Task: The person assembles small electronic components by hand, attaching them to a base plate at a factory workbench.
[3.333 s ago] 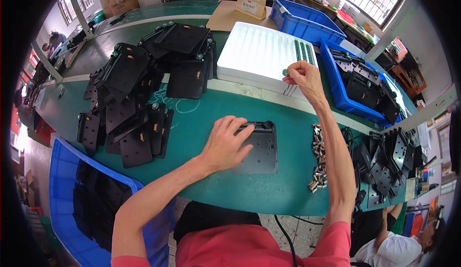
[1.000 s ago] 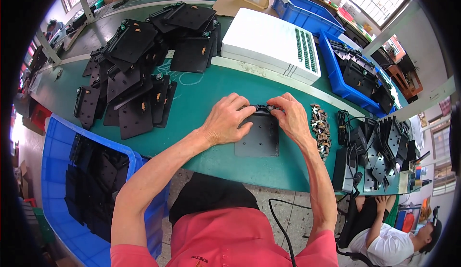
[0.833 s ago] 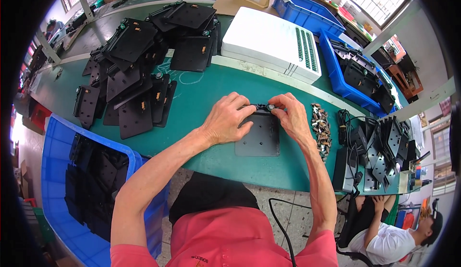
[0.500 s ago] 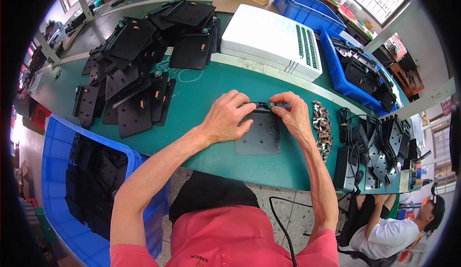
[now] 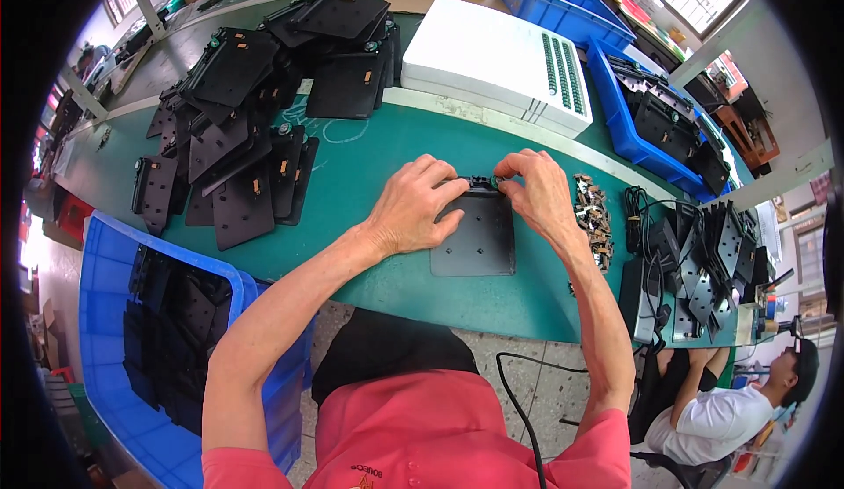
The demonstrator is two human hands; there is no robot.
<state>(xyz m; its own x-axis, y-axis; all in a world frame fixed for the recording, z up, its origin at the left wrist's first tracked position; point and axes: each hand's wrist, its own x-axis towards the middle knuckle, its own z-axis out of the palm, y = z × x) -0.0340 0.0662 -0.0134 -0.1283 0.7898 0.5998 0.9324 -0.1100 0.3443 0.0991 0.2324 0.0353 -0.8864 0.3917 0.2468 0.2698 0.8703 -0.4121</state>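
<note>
A black flat plate (image 5: pixel 475 247) with small holes lies on the green table in front of me, its thicker black bar (image 5: pixel 479 181) along the far edge. My left hand (image 5: pixel 411 208) holds the plate at its left side, thumb on the surface and fingers curled at the left end of the bar. At the bar's right end, my right hand (image 5: pixel 538 192) pinches a small round greenish part (image 5: pixel 497 183), mostly covered by the fingertips. Just right of that hand is a pile of small metal and brown pieces (image 5: pixel 594 225).
Black plates (image 5: pixel 242 212) are heaped at the left and far left. A blue bin (image 5: pixel 242 280) with black parts stands lower left. Beyond the table's ledge are a white foam block (image 5: pixel 483 49) and a blue crate (image 5: pixel 615 128). Cables and black parts (image 5: pixel 703 260) lie right, near a seated person (image 5: pixel 716 423).
My right hand has shifted slightly up and its fingertips now cover more of the round part. The left hand keeps its hold on the plate. The view has tilted slightly.
</note>
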